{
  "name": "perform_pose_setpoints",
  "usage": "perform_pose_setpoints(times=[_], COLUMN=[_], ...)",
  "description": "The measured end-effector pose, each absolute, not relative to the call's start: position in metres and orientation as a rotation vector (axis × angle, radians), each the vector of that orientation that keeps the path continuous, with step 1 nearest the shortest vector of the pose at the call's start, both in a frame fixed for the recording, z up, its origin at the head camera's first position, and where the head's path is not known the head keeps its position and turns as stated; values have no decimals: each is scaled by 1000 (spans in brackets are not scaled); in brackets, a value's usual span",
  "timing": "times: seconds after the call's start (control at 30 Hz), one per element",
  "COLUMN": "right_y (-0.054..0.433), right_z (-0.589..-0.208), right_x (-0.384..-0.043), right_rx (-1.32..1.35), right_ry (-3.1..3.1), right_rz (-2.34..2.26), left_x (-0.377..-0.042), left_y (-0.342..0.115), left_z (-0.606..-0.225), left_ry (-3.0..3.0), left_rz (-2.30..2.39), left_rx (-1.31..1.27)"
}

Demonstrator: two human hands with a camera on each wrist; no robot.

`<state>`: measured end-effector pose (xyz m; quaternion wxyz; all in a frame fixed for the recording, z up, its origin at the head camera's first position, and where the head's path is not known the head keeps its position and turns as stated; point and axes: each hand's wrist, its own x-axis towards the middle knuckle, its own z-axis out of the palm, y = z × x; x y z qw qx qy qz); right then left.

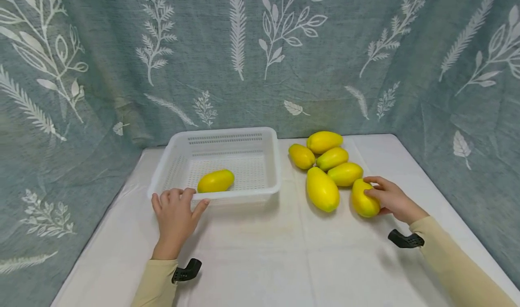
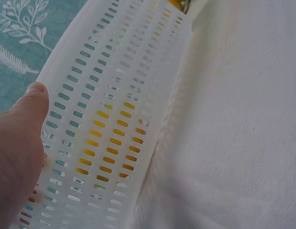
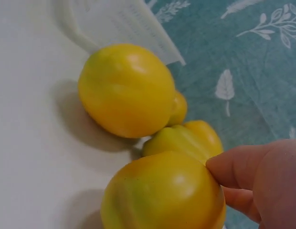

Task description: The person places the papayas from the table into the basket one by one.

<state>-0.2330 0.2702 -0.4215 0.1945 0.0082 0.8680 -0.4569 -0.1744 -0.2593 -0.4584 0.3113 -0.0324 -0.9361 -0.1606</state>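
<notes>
My left hand (image 1: pixel 175 216) grips the near rim of a white plastic basket (image 1: pixel 235 197), fingers over the edge and thumb (image 2: pixel 37 95) on the outer wall. Inside the basket lies one yellow papaya (image 1: pixel 216 181), which shows through the wall slots in the left wrist view. On the right, my right hand (image 1: pixel 394 199) holds another yellow papaya (image 1: pixel 364 199) by its right side, still low at the cloth. The right wrist view shows this papaya (image 3: pixel 162 193) close up with fingertips on its side. Part of that hand is hidden behind the fruit.
Beside the held fruit lies a large papaya (image 1: pixel 322 190). Several more cluster behind it, among them a papaya (image 1: pixel 325 142) at the back. A white cloth (image 1: pixel 260 262) covers the table. Green leaf-patterned fabric (image 1: pixel 211 49) hangs at the back and sides.
</notes>
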Motion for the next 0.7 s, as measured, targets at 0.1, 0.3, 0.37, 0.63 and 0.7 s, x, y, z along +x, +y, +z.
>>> perform_pose_setpoints(times=[0.1, 0.3, 0.37, 0.63, 0.7], right_y=[272, 266, 262, 221, 205], right_z=[-410, -383, -375, -345, -338], right_x=[-234, -243, -247, -263, -268], right_rx=[19, -20, -50, -147, -144], right_ry=[2442, 2477, 2488, 2464, 2452], right_rz=[-1307, -1359, -1375, -1465, -1489], left_x=[-174, -174, -175, -175, -175], left_y=[-260, -260, -260, -259, -258], left_z=[-458, -459, -460, -459, -459], left_ry=[-2484, -2464, -2453, -2432, -2441], left_rz=[-425, -423, -423, -402, -402], left_rx=[-83, -97, -106, -107, -96])
